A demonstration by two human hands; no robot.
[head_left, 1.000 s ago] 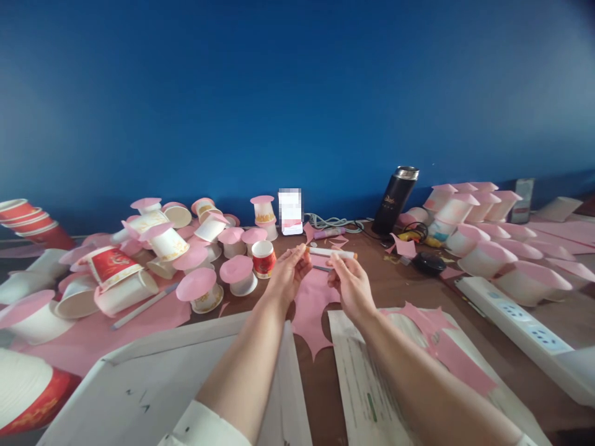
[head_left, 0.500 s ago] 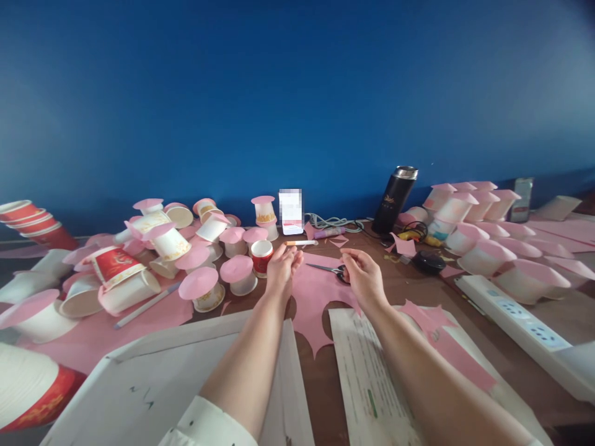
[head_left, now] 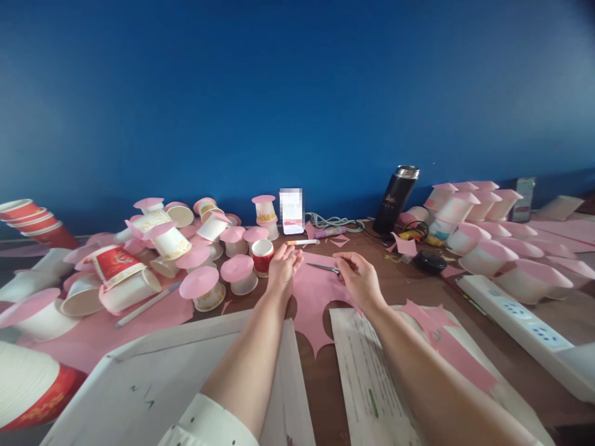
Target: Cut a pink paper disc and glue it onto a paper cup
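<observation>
**Desk:** Where are we in the job?

**Me:** As I read it, I'm at the pick-up of the scissors [head_left: 324, 267]. They lie flat on the pink paper sheet [head_left: 312, 297], blades pointing left. My right hand [head_left: 357, 282] sits over the handle end, fingers curled around it, though I can't tell whether the grip has actually closed; the handles are hidden under the hand. My left hand [head_left: 282, 269] rests on the left edge of the sheet, fingers loosely bent, holding nothing.

**Desk:** And what does the next move call for?

**Me:** My guess: get fingers properly seated in the handles and lift without dragging the sheet, while the left hand pins the paper. The white-and-orange pen [head_left: 302, 242] lies just beyond, near the small red cup [head_left: 263, 256], so the lift wants to stay clear of both.

**Desk:** Any writing you can read?

**Me:** Little. The black flask [head_left: 395, 199] carries a pale logo, too small to read. The printed page [head_left: 367, 378] under my right forearm has text lines and a green mark, illegible. The red cups show gold decoration only.
</observation>
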